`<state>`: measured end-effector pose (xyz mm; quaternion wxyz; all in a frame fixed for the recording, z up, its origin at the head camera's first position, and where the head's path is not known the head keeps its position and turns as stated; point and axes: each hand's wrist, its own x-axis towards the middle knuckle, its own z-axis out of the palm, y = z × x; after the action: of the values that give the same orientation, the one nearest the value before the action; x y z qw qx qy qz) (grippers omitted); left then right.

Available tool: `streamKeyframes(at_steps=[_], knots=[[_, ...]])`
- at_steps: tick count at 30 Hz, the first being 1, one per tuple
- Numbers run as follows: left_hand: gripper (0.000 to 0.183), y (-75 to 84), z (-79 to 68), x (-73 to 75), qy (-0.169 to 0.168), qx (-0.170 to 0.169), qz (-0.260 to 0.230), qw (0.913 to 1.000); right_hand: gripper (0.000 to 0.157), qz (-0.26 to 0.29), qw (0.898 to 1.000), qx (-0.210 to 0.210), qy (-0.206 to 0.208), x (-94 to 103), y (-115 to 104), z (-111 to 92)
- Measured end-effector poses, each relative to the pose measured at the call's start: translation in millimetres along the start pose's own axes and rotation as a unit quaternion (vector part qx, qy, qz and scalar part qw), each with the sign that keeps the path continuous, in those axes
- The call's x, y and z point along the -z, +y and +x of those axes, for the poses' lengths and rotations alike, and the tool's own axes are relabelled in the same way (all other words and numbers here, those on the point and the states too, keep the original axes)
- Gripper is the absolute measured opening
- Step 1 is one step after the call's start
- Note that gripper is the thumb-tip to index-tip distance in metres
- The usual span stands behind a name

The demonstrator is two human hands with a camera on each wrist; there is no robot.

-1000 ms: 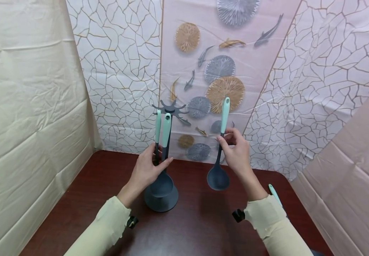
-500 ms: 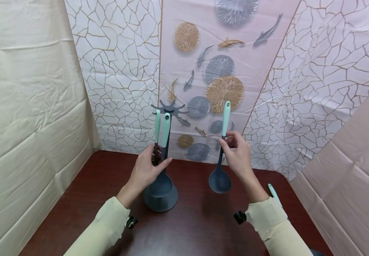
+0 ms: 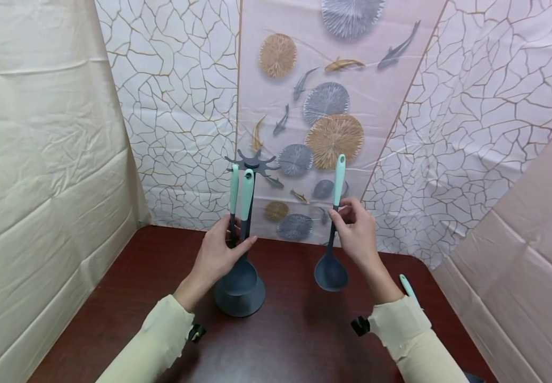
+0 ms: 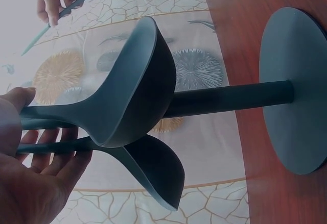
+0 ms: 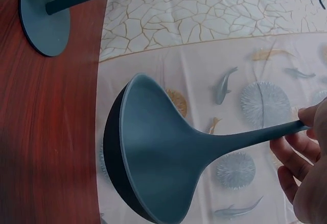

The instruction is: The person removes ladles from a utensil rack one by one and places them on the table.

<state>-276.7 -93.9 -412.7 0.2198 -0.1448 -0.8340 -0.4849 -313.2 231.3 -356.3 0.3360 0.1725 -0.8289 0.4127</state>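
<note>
Near the middle of the table stands a dark utensil stand, with a round base (image 3: 240, 307) and a hooked top (image 3: 252, 160). My left hand (image 3: 215, 256) grips the shafts of two mint-handled utensils beside its pole: a ladle (image 4: 135, 89) in front and a second deep-bowled spoon (image 4: 161, 170) behind it. Their handle ends reach up to the hooks. To the right, my right hand (image 3: 358, 231) pinches another ladle (image 3: 331, 272) just below its mint handle. That ladle hangs upright above the table, bowl down, its hollow side towards me.
Another mint handle (image 3: 409, 290) lies at the table's right side, partly hidden by my right sleeve (image 3: 398, 322). A dark piece (image 3: 473, 377) shows at the bottom right. Patterned cloth (image 3: 185, 133) rises behind the dark red table (image 3: 276, 340), and plain cloth flanks both sides.
My right hand has moved slightly down and to the right with its ladle, most of it in the first half second. The left hand keeps its grip beside the stand.
</note>
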Motion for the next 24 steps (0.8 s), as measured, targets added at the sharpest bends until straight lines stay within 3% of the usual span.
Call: streamKeyframes(at_steps=[12,24], knots=[[0.037,-0.2,0.0,-0.4,-0.002,0.002,-0.003,1.0,0.021,-0.012,0.999,-0.023,-0.033,7.0,10.3,-1.6],[0.035,-0.5,-0.8,-0.8,0.005,-0.006,-0.006,0.9999,0.019,-0.024,0.999,-0.025,-0.041,13.5,20.2,-6.1]])
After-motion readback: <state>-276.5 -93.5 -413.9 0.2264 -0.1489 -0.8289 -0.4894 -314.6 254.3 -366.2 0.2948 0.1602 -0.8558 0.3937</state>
